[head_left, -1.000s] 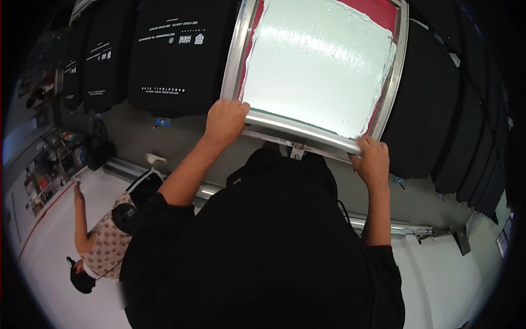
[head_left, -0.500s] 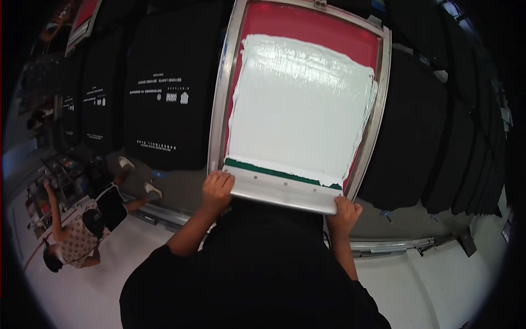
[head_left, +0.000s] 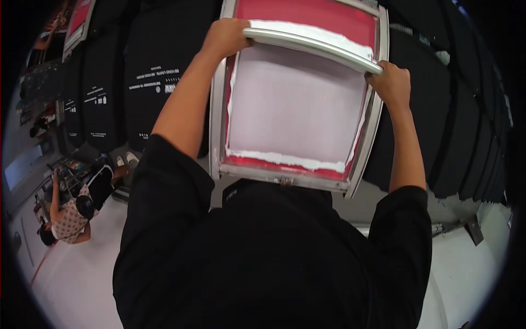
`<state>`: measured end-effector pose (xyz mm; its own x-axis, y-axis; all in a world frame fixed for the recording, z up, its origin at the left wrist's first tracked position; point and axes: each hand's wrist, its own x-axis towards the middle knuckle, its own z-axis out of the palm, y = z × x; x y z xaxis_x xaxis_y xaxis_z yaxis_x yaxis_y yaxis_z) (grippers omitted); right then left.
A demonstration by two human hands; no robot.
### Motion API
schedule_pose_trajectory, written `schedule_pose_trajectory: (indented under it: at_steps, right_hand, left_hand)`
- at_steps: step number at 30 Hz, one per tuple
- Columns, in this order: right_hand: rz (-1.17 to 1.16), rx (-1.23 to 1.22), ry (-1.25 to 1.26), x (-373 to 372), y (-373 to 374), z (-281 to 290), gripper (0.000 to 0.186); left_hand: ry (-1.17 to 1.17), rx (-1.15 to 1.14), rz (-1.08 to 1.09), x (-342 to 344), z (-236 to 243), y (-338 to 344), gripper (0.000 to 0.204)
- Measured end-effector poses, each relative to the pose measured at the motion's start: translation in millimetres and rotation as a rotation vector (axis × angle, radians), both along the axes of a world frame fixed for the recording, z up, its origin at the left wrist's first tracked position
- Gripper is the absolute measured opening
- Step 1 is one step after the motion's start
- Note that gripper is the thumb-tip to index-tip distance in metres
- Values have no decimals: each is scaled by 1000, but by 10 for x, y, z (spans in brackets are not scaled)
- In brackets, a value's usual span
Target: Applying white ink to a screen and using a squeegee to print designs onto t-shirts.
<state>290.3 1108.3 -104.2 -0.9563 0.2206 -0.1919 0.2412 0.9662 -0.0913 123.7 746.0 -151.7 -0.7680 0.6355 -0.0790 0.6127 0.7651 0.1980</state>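
Note:
A long metal squeegee bar [head_left: 313, 47] lies across a red screen with an aluminum frame [head_left: 357, 159], near its far end. My left hand [head_left: 227, 39] is closed on the bar's left end and my right hand [head_left: 391, 83] on its right end. Thick white ink [head_left: 310, 34] is banked along the bar's far side. Between the bar and the near edge, the screen shows a pale lilac-grey area [head_left: 298, 107] bordered by ragged white ink and red.
Black printed garments [head_left: 150, 96] on boards line the left; more black ones [head_left: 416, 126] line the right. Another red screen [head_left: 78, 22] is at upper left. A co-worker in a patterned top [head_left: 70, 219] is at lower left. A pale floor [head_left: 460, 279] shows below.
Both hands have pushed the squeegee from the screen's near edge toward its far end, arms now extended. The white sheet of ink has become a narrow bank, leaving pale grey behind the bar.

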Motion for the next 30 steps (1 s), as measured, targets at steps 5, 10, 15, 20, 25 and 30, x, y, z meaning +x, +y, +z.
schedule_pose_trajectory:
  at_steps: [5,10,15,20,25,30]
  right_hand:
    - [124,11,149,1988,-492,-39,27]
    - [-53,-122,182,3108,-1111,-302,24]
    - [6,8,219,2272,-549,-703,21]
    - [31,94,245,418,191,-634,26]
    - [-45,-4,71,88,226,-274,29]
    - [168,45,217,1809,-323,-160,33]
  left_hand:
    - [88,215,8,2024,-103,-942,14]
    - [-62,215,78,3388,15,-1169,19]
    - [116,226,86,2339,-334,-753,12]
    - [239,227,16,482,-393,54,18]
    - [46,14,-49,17,-209,153,25]
    - [-67,-57,7,1731,-209,-756,20]
